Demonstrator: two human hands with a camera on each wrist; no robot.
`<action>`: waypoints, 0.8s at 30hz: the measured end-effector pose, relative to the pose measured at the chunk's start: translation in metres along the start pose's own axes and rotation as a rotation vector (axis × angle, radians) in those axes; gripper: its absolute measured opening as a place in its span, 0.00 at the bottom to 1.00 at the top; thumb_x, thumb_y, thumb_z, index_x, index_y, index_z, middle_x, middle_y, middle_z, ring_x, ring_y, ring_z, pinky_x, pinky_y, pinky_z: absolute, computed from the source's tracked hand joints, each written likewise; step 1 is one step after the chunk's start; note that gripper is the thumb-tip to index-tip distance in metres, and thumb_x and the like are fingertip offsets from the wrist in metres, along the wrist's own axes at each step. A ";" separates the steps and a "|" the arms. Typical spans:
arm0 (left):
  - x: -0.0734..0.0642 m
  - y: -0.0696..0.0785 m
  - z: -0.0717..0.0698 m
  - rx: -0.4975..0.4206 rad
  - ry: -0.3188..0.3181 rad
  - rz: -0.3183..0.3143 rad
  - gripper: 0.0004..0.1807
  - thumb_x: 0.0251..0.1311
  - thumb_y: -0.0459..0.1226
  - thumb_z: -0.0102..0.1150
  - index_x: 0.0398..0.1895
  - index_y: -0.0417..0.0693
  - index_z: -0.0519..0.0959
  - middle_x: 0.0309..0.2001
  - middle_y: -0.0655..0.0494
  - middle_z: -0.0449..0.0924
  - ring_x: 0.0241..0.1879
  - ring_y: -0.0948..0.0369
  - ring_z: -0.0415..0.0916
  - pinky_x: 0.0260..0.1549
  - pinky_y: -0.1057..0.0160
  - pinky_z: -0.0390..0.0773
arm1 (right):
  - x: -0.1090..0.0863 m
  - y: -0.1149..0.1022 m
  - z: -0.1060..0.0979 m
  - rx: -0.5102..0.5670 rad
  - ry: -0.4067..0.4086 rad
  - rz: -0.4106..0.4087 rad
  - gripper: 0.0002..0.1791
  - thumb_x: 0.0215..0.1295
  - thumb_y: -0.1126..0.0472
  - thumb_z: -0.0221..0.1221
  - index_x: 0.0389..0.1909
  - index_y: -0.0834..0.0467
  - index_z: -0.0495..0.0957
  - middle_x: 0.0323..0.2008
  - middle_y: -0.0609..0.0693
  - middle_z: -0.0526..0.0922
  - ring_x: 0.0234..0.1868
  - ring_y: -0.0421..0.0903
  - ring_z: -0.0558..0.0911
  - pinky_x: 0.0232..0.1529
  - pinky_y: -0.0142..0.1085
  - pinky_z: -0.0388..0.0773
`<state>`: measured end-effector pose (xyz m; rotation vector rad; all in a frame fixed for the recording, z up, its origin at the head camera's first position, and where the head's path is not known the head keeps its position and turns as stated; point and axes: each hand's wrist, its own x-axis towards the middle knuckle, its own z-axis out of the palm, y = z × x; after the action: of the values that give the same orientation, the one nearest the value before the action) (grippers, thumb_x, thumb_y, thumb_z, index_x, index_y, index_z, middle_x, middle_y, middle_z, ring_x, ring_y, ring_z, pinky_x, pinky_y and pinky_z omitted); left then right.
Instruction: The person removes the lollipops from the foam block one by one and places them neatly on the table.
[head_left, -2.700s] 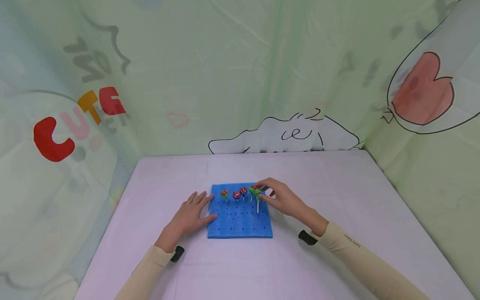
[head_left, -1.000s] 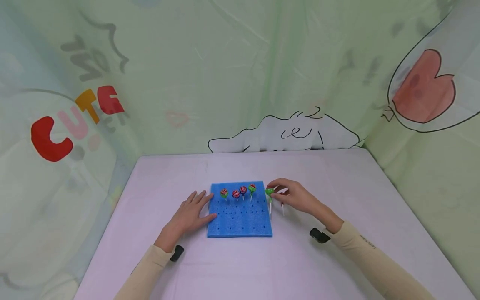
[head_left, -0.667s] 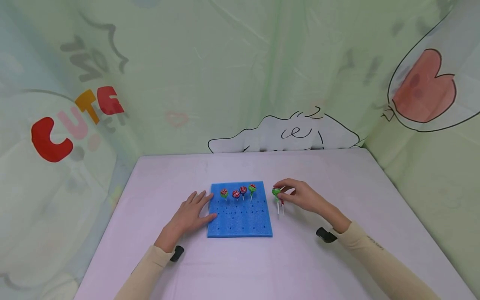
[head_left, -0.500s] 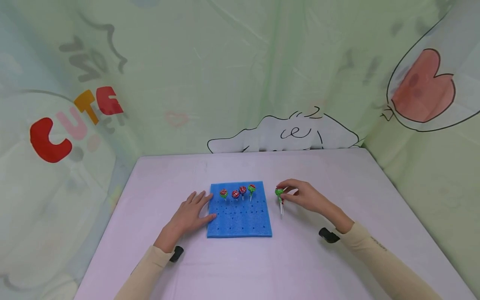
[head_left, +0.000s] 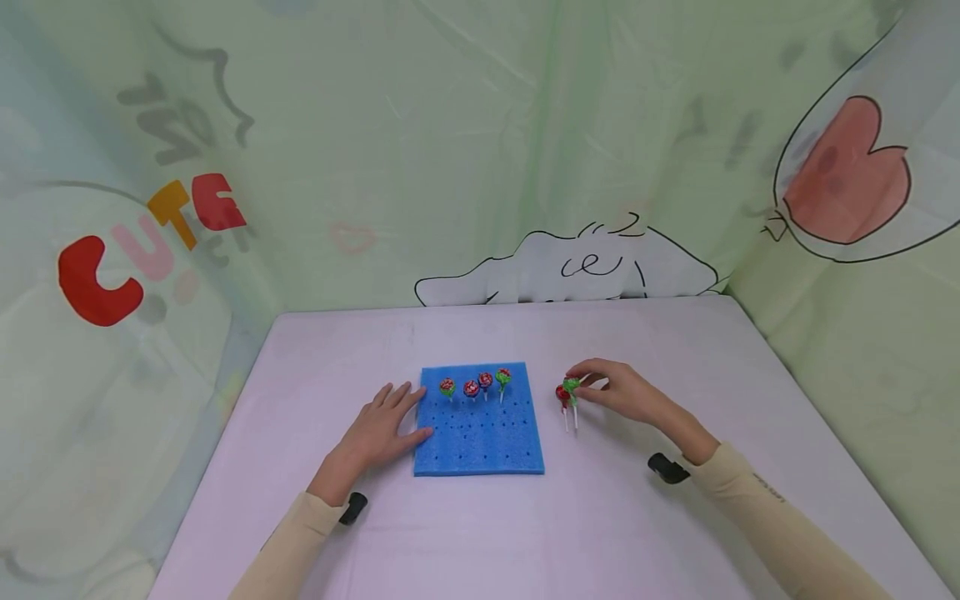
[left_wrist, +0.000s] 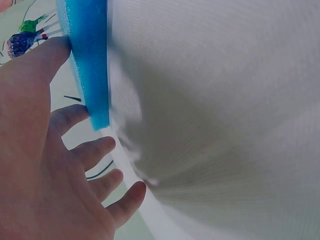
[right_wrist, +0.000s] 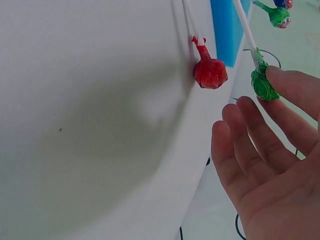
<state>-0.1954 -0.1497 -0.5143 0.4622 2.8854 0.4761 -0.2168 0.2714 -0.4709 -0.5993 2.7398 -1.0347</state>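
A blue foam board [head_left: 480,446] with rows of small holes lies on the table. Several wrapped lollipops stand along its far part; the rightmost lollipop [head_left: 503,377] has a green wrapper. My left hand [head_left: 378,429] is spread at the board's left side, with thumb and forefinger touching the edge in the left wrist view. Right of the board, my right hand [head_left: 622,392] pinches a green lollipop [right_wrist: 264,85] by its head, between thumb and forefinger, stick downward. Beside it, a red lollipop [right_wrist: 210,73] lies on the table, its white stick toward the person.
The table [head_left: 480,542] has a pale pinkish-white cover. Printed curtains [head_left: 480,167] hang behind it and at both sides. A small black camera [head_left: 667,468] sits at the right wrist and another black camera [head_left: 353,508] at the left.
The right hand has carried the green lollipop from the board's far right corner out to the right, past the red lollipop, which now shows fully. The left hand has stayed in place.
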 end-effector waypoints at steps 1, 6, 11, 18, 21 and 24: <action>0.000 0.000 0.000 -0.001 0.001 0.001 0.44 0.64 0.64 0.55 0.79 0.61 0.58 0.80 0.49 0.52 0.80 0.41 0.43 0.72 0.31 0.53 | 0.000 0.001 0.000 -0.001 -0.001 0.001 0.18 0.68 0.61 0.63 0.58 0.60 0.79 0.53 0.56 0.83 0.52 0.54 0.82 0.51 0.49 0.83; -0.001 0.001 -0.001 -0.003 0.004 0.003 0.44 0.64 0.63 0.56 0.79 0.61 0.58 0.80 0.48 0.53 0.80 0.41 0.43 0.72 0.31 0.53 | 0.000 0.009 -0.002 -0.008 -0.019 -0.002 0.18 0.68 0.62 0.63 0.57 0.62 0.78 0.53 0.58 0.83 0.52 0.55 0.82 0.53 0.51 0.82; -0.001 0.000 -0.001 -0.005 0.006 0.003 0.43 0.64 0.63 0.56 0.79 0.60 0.58 0.80 0.48 0.53 0.80 0.41 0.43 0.72 0.31 0.53 | 0.003 0.014 -0.003 -0.029 -0.044 0.010 0.17 0.68 0.64 0.63 0.55 0.64 0.79 0.52 0.59 0.84 0.51 0.56 0.82 0.52 0.50 0.83; 0.000 -0.001 0.001 0.006 0.018 0.014 0.43 0.64 0.63 0.56 0.79 0.59 0.59 0.80 0.48 0.54 0.80 0.40 0.44 0.71 0.31 0.55 | 0.006 0.017 -0.003 -0.043 -0.082 0.036 0.15 0.68 0.63 0.62 0.53 0.65 0.80 0.50 0.59 0.84 0.49 0.55 0.82 0.50 0.47 0.83; -0.001 -0.001 0.000 0.001 0.026 0.021 0.43 0.64 0.62 0.57 0.78 0.58 0.60 0.79 0.47 0.55 0.79 0.40 0.46 0.70 0.30 0.56 | 0.006 0.017 -0.003 -0.040 -0.087 0.043 0.15 0.68 0.63 0.62 0.53 0.65 0.80 0.49 0.59 0.84 0.48 0.54 0.82 0.48 0.43 0.83; -0.001 0.000 -0.001 -0.001 0.023 0.020 0.43 0.64 0.62 0.57 0.78 0.58 0.60 0.79 0.47 0.55 0.79 0.40 0.46 0.70 0.30 0.56 | 0.006 0.018 -0.003 -0.045 -0.095 0.051 0.15 0.68 0.63 0.62 0.53 0.66 0.80 0.49 0.59 0.84 0.47 0.53 0.82 0.46 0.40 0.82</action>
<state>-0.1947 -0.1506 -0.5135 0.4893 2.9046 0.4889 -0.2290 0.2827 -0.4805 -0.5664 2.6871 -0.9108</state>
